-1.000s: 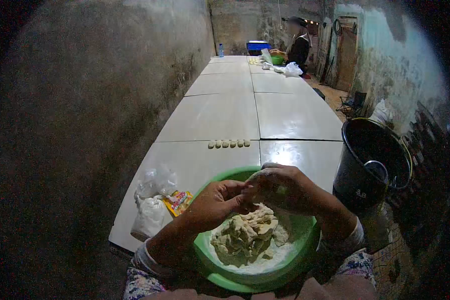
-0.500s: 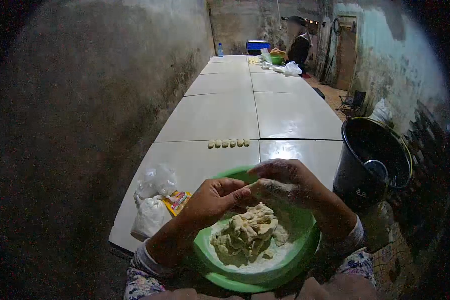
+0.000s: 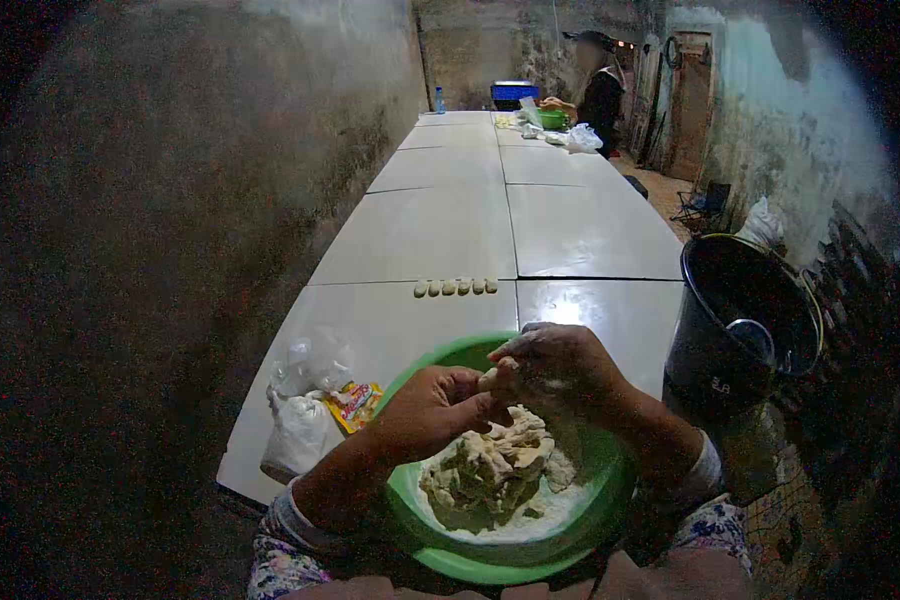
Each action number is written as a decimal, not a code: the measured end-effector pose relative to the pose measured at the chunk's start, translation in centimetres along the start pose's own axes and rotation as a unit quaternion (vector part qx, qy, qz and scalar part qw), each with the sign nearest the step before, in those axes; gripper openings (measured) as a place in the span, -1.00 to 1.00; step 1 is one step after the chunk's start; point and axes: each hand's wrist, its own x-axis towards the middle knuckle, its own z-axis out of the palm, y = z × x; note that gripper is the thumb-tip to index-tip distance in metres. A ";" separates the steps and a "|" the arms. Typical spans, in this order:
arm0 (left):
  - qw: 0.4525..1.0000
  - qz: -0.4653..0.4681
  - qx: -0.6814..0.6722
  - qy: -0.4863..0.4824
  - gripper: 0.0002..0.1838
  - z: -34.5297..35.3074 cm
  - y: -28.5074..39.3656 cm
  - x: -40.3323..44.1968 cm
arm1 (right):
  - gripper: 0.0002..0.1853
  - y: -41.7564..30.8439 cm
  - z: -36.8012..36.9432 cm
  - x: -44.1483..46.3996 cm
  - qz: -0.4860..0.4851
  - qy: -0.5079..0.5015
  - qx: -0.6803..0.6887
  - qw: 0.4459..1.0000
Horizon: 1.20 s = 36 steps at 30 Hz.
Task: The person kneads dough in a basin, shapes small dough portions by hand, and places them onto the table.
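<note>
Both my hands meet above a green bowl [image 3: 450,566]. A small piece of dough [image 3: 489,379] shows between the fingertips of my left hand [image 3: 432,408], which is closed on it. My right hand [image 3: 568,368] is closed against the same piece from the other side, with pale flour on its fingers. Below them a rough lump of dough [image 3: 490,470] lies in loose flour in the bowl. Several small shaped dough pieces [image 3: 456,287] sit in a row on the table beyond the bowl.
Left of the bowl are a bag of white powder [image 3: 296,436], a clear plastic bag [image 3: 313,362] and a yellow packet [image 3: 353,405]. A black bucket [image 3: 715,350] stands at right. At the table's far end, a person [image 3: 599,100] is beside another green bowl [image 3: 553,120].
My right hand's fingers have shifted and bent around the small piece, which now shows more clearly between my hands. The lump and the row of pieces look the same.
</note>
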 end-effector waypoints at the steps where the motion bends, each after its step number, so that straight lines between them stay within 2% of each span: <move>1: 0.999 0.001 -0.031 0.016 -0.74 0.3 0.5 -0.1 | -0.76 -0.2 0.2 -0.1 0.000 0.000 0.000 1.000; 4: 0.997 -0.004 -0.069 0.043 -0.72 0.2 0.9 0.0 | -0.66 -1.8 0.6 -0.3 0.062 0.040 0.182 0.981; 8: 0.993 -0.005 -0.102 0.066 -0.72 -0.1 0.5 0.2 | -0.69 -3.0 -0.2 -0.2 0.101 0.028 0.255 0.961; 9: 0.990 0.005 -0.125 0.071 -0.73 -0.1 0.4 0.3 | -0.69 -2.4 0.0 -0.2 0.100 0.028 0.255 0.961; 10: 0.990 0.005 -0.125 0.071 -0.73 -0.1 0.6 0.2 | -0.73 -1.5 0.3 -0.2 0.081 0.025 0.192 0.978; 12: 0.999 -0.015 -0.014 0.040 -0.74 -0.2 0.9 0.0 | -0.78 -0.8 0.1 -0.2 0.019 0.010 0.090 0.996; 13: 0.999 -0.015 -0.015 0.039 -0.74 -0.1 0.8 0.0 | -0.78 -1.0 -0.1 -0.2 0.021 0.010 0.090 0.996; 15: 0.996 0.049 0.068 0.014 -0.70 0.2 0.6 0.0 | -0.78 -2.1 -0.8 -0.1 0.050 0.063 0.150 0.985; 16: 0.980 0.068 0.169 0.075 -0.62 0.1 1.0 -0.1 | -0.81 -2.6 -1.2 0.1 0.042 0.096 0.159 0.982; 17: 0.980 0.070 0.168 0.075 -0.62 -0.5 1.2 0.0 | -0.82 -2.7 -2.3 0.3 0.041 0.102 0.150 0.983; 18: 0.939 0.116 0.294 0.137 -0.56 -1.5 1.5 -0.1 | -0.81 -2.3 -3.0 0.5 0.042 0.138 0.175 0.974; 19: 0.875 0.158 0.412 0.197 -0.50 -2.1 1.6 -0.3 | -0.80 -1.4 -3.7 0.9 0.044 0.173 0.201 0.963; 20: 0.870 0.128 0.426 0.214 -0.39 -2.3 1.7 -0.6 | -0.80 -0.4 -4.6 1.3 0.054 0.177 0.216 0.959; 21: 0.870 0.129 0.425 0.216 -0.39 -2.8 1.3 -0.7 | -0.77 0.5 -5.3 1.7 0.061 0.186 0.234 0.952; 23: 0.872 0.012 0.453 0.186 -0.33 -4.0 0.0 -0.3 | -0.72 2.6 -5.8 3.1 0.113 0.192 0.176 0.959; 25: 0.881 -0.002 0.444 0.161 -0.34 -5.0 -1.1 0.5 | -0.68 6.1 -5.9 4.7 0.125 0.173 0.170 0.962; 27: 0.899 -0.062 0.424 0.092 -0.43 -6.4 -2.8 1.3 | -0.66 9.5 -5.4 6.7 0.140 0.205 0.141 0.958; 28: 0.901 -0.097 0.410 0.101 -0.51 -6.6 -2.7 1.4 | -0.66 11.9 -5.2 7.7 0.144 0.215 0.136 0.956; 29: 0.901 -0.096 0.411 0.102 -0.51 -7.1 -3.1 1.5 | -0.67 14.5 -5.3 8.9 0.147 0.226 0.129 0.954; 31: 0.938 -0.076 0.331 0.069 -0.53 -8.1 -4.0 1.9 | -0.74 19.3 -5.8 10.9 0.145 0.232 0.079 0.959; 35: 0.943 -0.037 0.317 0.089 -0.51 -8.3 -5.3 2.4 | -0.81 25.6 -5.7 14.6 0.170 0.244 0.120 0.947; 36: 0.939 -0.052 0.329 0.089 -0.50 -8.1 -4.4 2.4 | -0.81 29.0 -6.1 15.6 0.128 0.219 0.168 0.953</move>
